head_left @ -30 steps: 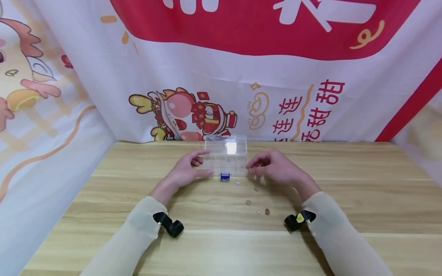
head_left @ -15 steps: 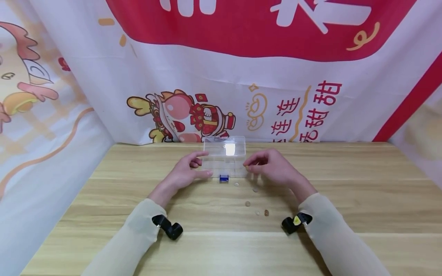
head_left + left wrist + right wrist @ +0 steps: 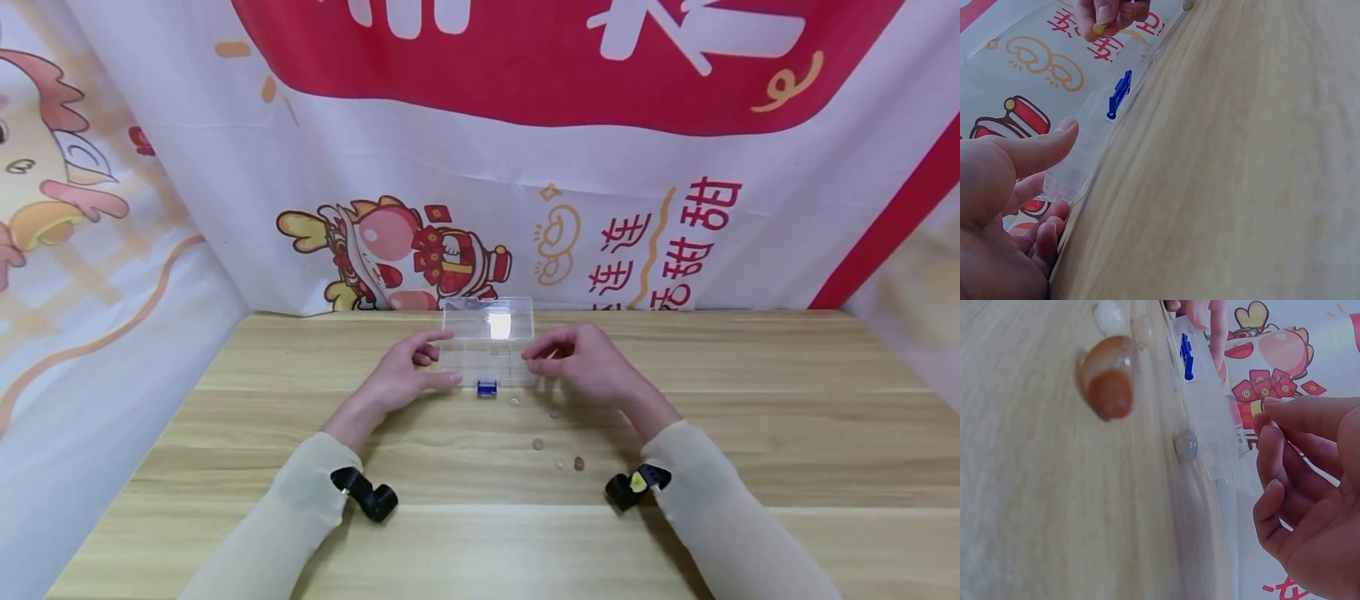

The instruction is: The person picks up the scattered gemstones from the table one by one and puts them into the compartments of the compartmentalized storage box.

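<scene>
Near one clear box [image 3: 486, 360], five stones [image 3: 579, 464] and spread left hand [image 3: 403, 369], right hand [image 3: 585, 358] pinches one yellow piece [image 3: 1099, 29].

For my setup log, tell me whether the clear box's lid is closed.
No, the head view shows its lid standing raised behind the compartments.

Head view looks forward and down; 2 wrist views (low, nearer, tilted) both face the clear box [image 3: 477, 360].

The box [image 3: 487, 342] is clear, its clasp [image 3: 487, 389] blue, one stone [image 3: 1110, 378] banded orange-brown.
</scene>
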The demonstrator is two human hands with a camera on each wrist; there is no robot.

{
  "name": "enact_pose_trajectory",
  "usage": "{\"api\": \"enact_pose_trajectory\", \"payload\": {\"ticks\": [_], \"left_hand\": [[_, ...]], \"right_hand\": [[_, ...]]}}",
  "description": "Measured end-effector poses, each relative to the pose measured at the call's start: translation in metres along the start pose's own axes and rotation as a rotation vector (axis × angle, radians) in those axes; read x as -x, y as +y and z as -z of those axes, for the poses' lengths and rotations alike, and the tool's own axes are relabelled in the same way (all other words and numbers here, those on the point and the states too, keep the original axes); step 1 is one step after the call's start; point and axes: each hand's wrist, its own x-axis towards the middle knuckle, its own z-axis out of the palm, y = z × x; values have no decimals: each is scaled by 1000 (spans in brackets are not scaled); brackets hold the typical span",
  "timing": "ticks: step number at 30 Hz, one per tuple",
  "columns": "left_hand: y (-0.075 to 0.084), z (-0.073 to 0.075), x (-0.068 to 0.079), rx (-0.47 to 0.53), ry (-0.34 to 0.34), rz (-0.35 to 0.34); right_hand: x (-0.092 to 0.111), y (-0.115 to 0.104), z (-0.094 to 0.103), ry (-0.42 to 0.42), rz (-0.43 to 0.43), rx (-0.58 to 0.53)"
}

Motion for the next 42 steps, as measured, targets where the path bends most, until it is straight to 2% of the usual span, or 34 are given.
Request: {"api": "enact_pose_trajectory", "payload": {"ticks": [10,27,42], "left_hand": [[0,-1,-2,7,0,-2],[-1,0,-1,13,-3,7],[-2,1,-2,11,-9,7]], "right_hand": [[-6,-8,-3,42,-22,35],[-28,-27,-22,61,36,-14],[-44,-34,-37,57,-29,23]]}}
